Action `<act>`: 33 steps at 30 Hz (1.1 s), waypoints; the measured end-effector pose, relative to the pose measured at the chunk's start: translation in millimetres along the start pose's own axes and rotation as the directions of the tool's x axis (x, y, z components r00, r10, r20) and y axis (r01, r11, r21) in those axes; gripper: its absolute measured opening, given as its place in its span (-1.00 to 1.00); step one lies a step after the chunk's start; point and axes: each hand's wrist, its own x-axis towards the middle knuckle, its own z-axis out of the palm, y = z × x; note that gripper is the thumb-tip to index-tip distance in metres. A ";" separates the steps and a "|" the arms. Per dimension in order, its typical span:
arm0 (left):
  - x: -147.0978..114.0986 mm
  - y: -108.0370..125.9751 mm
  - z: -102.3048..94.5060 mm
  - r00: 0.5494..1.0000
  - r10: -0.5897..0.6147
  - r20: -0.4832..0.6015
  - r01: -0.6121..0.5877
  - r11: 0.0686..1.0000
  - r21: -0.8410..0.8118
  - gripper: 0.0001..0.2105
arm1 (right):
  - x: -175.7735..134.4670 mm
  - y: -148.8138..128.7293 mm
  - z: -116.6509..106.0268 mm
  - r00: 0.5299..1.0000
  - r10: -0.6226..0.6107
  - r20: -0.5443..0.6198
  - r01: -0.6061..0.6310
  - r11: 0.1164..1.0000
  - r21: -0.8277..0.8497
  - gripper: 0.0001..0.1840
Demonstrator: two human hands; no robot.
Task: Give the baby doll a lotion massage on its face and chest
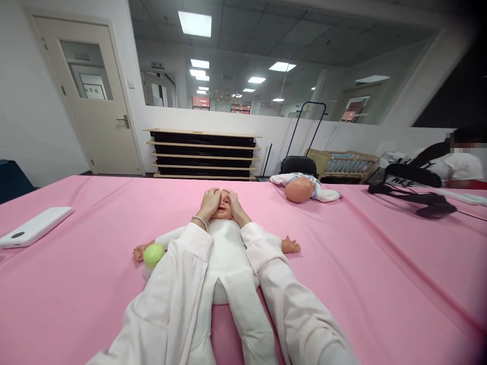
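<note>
A baby doll (228, 246) in a white suit lies on its back on the pink-covered table (344, 284), its head at the far end and its arms spread sideways. My left hand (209, 204), with a beaded bracelet at the wrist, rests along the left side of the doll's head, fingers laid over the forehead. On the opposite side my right hand (237, 209) lies flat against the head, its fingertips over the brow. Part of the doll's face shows between my hands. By my left sleeve, near the doll's hand, stands a small container with a light green lid (154, 255).
A second doll (300, 188) lies at the far edge. A white device (36, 228) is at the left, black straps (414, 200) at the right. Behind stand stacked shelves (203, 154), a black chair (299, 165), a wooden crib (348, 165) and a person (462, 165).
</note>
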 end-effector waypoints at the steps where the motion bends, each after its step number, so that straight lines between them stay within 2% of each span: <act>1: 0.1 -2.7 -0.1 1.000 0.023 0.019 -0.023 1.000 -0.015 -0.62 | -2.9 0.8 -0.6 0.995 -0.102 0.001 0.102 0.994 -0.036 -0.65; 3: -0.3 -7.3 0.3 0.997 0.069 0.045 -0.067 0.997 -0.041 -0.60 | -8.8 2.4 -2.3 0.970 -0.236 0.050 0.239 0.969 -0.059 -0.59; 5: -1.1 -11.6 1.0 0.993 0.108 0.054 -0.105 0.993 -0.056 -0.60 | -12.8 4.1 -4.6 0.960 -0.264 0.089 0.268 0.962 -0.043 -0.54; 9: -1.9 -19.5 3.7 0.980 0.196 0.038 -0.193 0.979 -0.069 -0.59 | -12.1 8.2 -8.3 0.952 -0.292 0.091 0.295 0.955 -0.021 -0.52; 17: 3.4 -25.2 8.9 0.981 0.190 -0.042 -0.194 0.974 -0.116 -0.66 | 1.3 14.9 -7.3 0.956 -0.293 0.035 0.294 0.955 -0.041 -0.61; 21: 5.4 -26.0 9.5 0.984 0.169 -0.051 -0.175 0.974 -0.146 -0.63 | 4.2 17.1 -7.5 0.951 -0.309 0.002 0.309 0.951 -0.009 -0.63; 28: -0.5 -27.4 8.4 0.967 0.248 -0.050 -0.251 0.966 -0.059 -0.56 | -5.3 14.3 -10.3 0.940 -0.324 0.111 0.325 0.946 0.004 -0.50; 33: 0.2 -28.2 10.2 0.968 0.244 -0.054 -0.247 0.967 -0.057 -0.59 | -4.5 13.8 -8.9 0.947 -0.312 0.081 0.311 0.950 0.015 -0.53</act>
